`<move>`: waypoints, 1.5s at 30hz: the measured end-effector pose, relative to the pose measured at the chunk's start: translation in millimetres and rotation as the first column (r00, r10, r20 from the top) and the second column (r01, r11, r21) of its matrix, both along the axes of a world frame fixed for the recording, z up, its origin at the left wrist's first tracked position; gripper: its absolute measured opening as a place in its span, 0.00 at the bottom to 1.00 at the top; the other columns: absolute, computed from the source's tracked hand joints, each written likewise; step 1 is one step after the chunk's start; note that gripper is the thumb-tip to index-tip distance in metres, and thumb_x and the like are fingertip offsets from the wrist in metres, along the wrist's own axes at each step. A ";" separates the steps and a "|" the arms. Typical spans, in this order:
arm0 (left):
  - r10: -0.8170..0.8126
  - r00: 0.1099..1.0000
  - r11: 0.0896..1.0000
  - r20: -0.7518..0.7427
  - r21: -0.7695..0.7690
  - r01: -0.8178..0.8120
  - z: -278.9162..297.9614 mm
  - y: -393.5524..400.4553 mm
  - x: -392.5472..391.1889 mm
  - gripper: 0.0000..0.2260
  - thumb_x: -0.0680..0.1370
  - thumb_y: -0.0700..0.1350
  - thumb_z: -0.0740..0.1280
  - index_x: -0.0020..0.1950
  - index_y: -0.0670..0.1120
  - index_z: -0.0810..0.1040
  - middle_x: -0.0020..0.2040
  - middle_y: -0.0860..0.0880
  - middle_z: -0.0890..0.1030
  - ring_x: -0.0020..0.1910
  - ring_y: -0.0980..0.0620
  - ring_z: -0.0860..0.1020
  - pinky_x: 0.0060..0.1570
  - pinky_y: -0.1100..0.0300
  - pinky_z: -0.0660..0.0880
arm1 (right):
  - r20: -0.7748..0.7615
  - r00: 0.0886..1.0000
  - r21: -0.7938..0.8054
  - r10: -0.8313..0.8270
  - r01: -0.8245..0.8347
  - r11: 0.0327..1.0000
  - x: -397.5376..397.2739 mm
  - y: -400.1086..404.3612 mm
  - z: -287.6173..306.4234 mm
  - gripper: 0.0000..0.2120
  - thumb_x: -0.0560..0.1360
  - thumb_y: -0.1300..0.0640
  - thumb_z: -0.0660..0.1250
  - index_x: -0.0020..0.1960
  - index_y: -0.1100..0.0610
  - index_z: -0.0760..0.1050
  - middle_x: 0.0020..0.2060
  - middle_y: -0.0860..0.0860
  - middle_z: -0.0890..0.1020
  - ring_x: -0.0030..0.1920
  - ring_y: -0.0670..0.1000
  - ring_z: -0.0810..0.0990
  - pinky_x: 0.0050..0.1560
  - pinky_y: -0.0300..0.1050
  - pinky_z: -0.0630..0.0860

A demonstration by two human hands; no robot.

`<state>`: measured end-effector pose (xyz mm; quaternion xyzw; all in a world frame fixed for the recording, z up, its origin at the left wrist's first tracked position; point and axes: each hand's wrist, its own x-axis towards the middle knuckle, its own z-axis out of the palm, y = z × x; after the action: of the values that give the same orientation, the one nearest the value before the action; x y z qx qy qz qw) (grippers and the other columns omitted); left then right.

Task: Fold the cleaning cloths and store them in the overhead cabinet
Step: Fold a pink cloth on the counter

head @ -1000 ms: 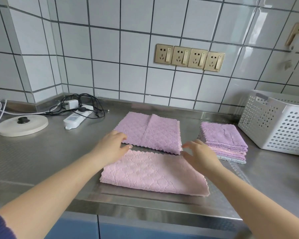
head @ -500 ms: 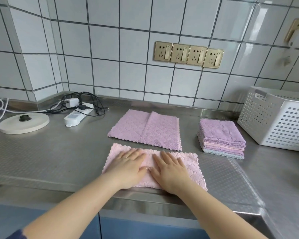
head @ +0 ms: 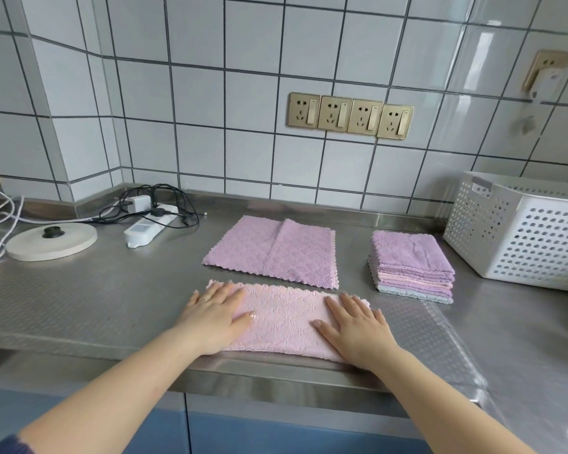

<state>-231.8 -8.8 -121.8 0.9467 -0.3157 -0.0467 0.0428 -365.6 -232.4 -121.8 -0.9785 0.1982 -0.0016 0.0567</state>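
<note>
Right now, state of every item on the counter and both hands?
Pink cloth: folded once, flat at the counter's front edge, under both hands.
Left hand: open, palm down on the cloth's left end.
Right hand: open, palm down on its right end.
Purple cloth: lying flat, untouched.
Cloth stack: folded, piled.
White basket: upright, contents not visible.
Power strip: plugs inserted.
</note>
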 end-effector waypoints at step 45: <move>-0.257 0.950 0.328 -0.176 -0.941 -0.086 31.4 -36.9 -107.8 0.20 0.77 0.36 0.62 0.52 0.63 0.76 0.49 0.57 0.78 0.39 0.61 0.74 0.43 0.76 0.67 | 0.478 0.826 0.824 -0.299 -0.304 0.478 -23.6 -23.9 41.2 0.08 0.78 0.57 0.62 0.51 0.51 0.79 0.45 0.46 0.83 0.49 0.46 0.79 0.60 0.44 0.72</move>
<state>-339.6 -45.7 -90.4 0.7100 -0.3240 0.0019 0.6252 -389.2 -256.3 -80.6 -0.7609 0.1428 -0.1886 0.6043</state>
